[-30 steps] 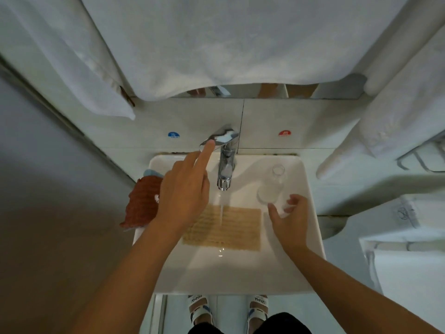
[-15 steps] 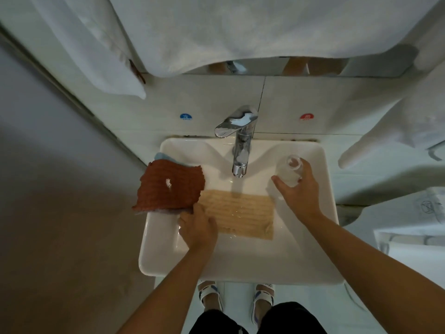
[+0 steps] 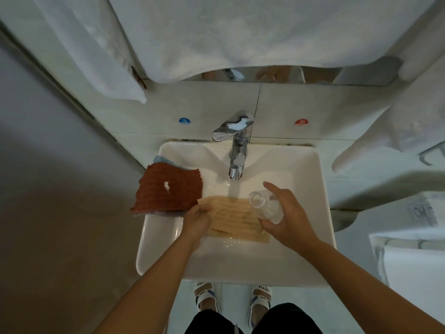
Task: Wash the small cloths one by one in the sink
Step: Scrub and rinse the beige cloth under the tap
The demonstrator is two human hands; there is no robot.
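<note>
A beige ribbed cloth (image 3: pixel 232 218) lies wet in the white sink (image 3: pixel 310 179), under water that runs from the chrome tap (image 3: pixel 237 153). My left hand (image 3: pixel 197 219) grips the cloth's left edge. My right hand (image 3: pixel 286 213) holds a small clear bottle (image 3: pixel 265 206) tilted over the cloth, its open mouth pointing up and left. A rust-brown cloth (image 3: pixel 168 191) with a small white spot rests on the sink's left rim, on top of a light blue cloth (image 3: pixel 163 160) of which only a corner shows.
Large white towels (image 3: pixel 216 32) hang above the sink, and another (image 3: pixel 385 121) hangs at the right. A grey wall stands close on the left. Blue (image 3: pixel 184 121) and red (image 3: pixel 301 122) stickers mark the tiles behind the tap. My sandalled feet (image 3: pixel 233 297) show below the sink.
My left hand left the tap lever, came down and took hold of the beige cloth's left edge. My right hand picked up the clear bottle from the sink's right side and tilted it over the cloth.
</note>
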